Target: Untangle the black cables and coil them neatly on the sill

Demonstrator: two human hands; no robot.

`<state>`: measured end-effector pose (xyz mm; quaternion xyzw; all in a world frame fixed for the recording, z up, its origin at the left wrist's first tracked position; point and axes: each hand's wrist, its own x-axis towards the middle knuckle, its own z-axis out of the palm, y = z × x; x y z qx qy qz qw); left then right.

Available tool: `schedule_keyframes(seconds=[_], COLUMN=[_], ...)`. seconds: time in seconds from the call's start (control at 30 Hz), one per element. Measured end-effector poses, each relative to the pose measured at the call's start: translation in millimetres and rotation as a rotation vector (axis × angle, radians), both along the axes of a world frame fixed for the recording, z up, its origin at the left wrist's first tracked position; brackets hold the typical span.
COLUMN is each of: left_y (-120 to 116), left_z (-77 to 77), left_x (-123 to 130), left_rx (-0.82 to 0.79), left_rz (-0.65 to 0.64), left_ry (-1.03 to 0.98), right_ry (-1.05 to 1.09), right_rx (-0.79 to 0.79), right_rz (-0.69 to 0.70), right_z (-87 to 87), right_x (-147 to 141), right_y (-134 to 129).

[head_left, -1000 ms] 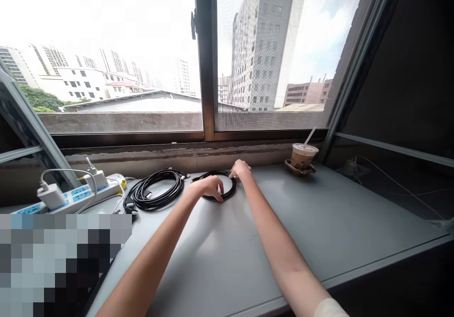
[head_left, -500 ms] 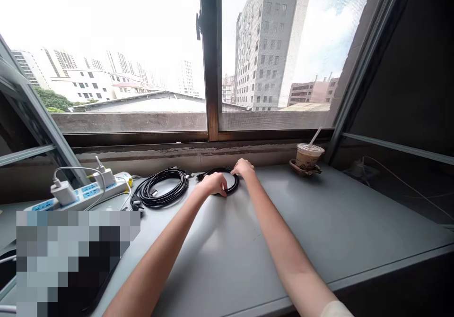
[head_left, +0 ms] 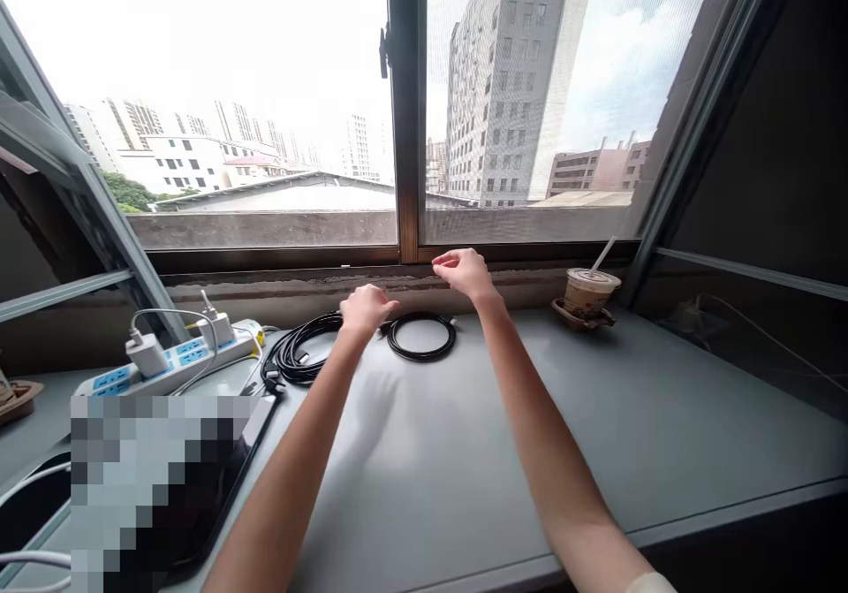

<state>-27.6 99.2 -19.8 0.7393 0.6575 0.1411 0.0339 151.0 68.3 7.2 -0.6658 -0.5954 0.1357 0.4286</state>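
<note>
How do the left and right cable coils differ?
The left coil is larger and bulkier; the right coil is smaller and thinner. The left coil's strands spread loosely; the right coil makes a neat ring. Both are black and lie on the table.

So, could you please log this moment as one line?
left hand: nothing visibly held | right hand: nothing visibly held | small cable coil: flat on desk | larger cable coil: to its left

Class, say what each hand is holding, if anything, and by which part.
Nothing visible is held: the left hand and right hand both appear raised off the smaller cable coil.
</note>
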Motion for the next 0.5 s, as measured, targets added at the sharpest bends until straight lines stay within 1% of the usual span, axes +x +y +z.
schedule_keyframes(seconds=[0.07, 0.1, 0.17, 0.23, 0.3, 0.37, 0.5], left_y=[4.4, 6.9, 12.3, 17.7, 22.8, 27.5, 34.4], left_z=[6.0, 6.0, 0.7, -9.0, -18.7, -25.3, -27.2], left_x=[-18.7, -27.2, -40.4, -47.7, -49.7, -49.0, -47.3], left_rx=[-0.039, -0.065, -0.104, -0.118, -0.122, -0.109, -0.024], left_rz=[0.165, 0.229, 0.318, 0.378, 0.400, 0.392, 0.378], left_ry=[-0.013, -0.016, -0.024, -0.040, -0.073, -0.114, -0.202], right_ry=[0.019, 0.026, 0.036, 0.045, 0.055, 0.064, 0.073], right_rx=[0.074, 0.106, 0.160, 0.198, 0.221, 0.233, 0.242], right_rz=[0.015, 0.021, 0.029, 0.041, 0.056, 0.070, 0.078], right_z=[9.2, 13.1, 19.3, 23.7, 26.5, 27.7, 28.0], right_x=[-2.0, -3.2, -5.8, -8.4, -10.4, -11.5, -11.9], right_y=[-8.0, -11.8, -18.5, -23.6, -27.1, -29.2, -30.5])
